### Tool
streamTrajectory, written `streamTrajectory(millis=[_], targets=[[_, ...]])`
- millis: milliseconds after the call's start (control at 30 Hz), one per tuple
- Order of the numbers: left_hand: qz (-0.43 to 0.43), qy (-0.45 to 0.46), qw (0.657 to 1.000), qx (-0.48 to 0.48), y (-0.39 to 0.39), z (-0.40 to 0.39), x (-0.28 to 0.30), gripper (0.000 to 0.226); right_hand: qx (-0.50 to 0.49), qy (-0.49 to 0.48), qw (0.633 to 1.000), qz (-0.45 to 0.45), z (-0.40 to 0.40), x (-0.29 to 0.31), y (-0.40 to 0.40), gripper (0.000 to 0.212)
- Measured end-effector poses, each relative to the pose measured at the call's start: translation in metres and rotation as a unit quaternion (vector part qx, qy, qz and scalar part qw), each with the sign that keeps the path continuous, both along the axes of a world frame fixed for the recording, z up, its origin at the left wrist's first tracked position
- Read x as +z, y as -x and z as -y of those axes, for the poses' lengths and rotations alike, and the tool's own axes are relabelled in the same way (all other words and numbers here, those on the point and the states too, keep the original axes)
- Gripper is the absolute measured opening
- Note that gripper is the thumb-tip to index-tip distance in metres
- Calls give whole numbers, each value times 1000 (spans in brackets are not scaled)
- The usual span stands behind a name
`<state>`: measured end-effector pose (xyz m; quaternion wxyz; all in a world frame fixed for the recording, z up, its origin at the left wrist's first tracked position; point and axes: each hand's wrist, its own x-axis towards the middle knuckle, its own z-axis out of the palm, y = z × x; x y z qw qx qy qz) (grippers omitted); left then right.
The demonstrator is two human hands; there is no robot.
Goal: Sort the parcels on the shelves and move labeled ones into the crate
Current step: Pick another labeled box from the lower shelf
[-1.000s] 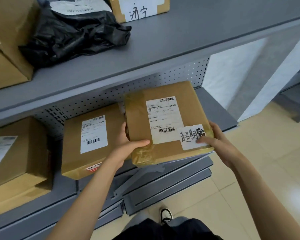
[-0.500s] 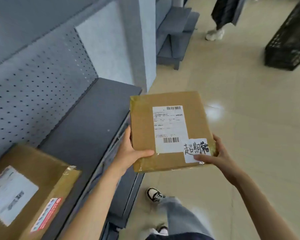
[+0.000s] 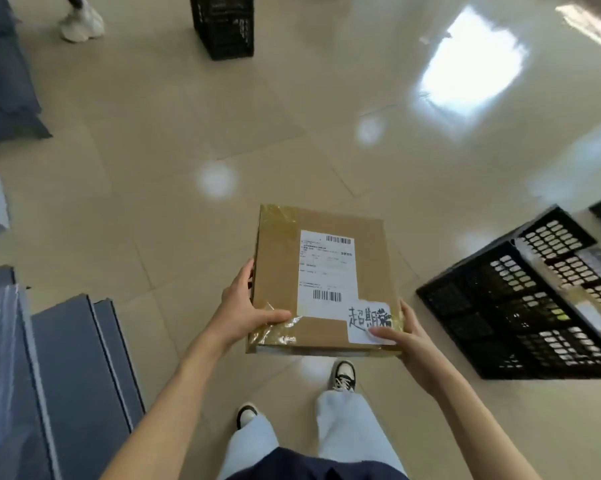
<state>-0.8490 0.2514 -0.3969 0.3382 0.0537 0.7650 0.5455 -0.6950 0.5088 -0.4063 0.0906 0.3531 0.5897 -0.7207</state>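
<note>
I see glossy beige floor tiles (image 3: 153, 140) spread under everything, glare patches on them. Grey metal shelving (image 3: 67, 375) sits near left. A black perforated plastic crate (image 3: 482, 306) lies on the floor at right; another black crate (image 3: 222, 26) stands far off. Between them, held flat above the floor, is the square cardboard parcel (image 3: 278, 271), taped, bearing a white printed shipping label (image 3: 326, 268) and a handwritten sticker (image 3: 368, 320). My left hand (image 3: 240, 313) grasps its near left corner; my right hand (image 3: 403, 334) grips the near right, thumb on the sticker.
</note>
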Motion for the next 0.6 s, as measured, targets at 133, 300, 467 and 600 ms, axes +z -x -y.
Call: streamTrajectory(millis=[133, 300, 467, 600], targets=[[-23, 26, 997, -62, -8, -59, 9, 120, -78, 49, 996, -8, -32, -12, -39, 92], [-37, 10, 989, -146, -26, -174, 15, 102, -141, 54, 988, -21, -113, -17, -92, 102], [-14, 5, 968, -251, -90, -342, 7, 106, -233, 9, 972, -4, -231, -14, -187, 109], [18, -17, 950, -312, -151, -462, -2, 103, -324, -6, 946, 6, -314, -11, -263, 105]])
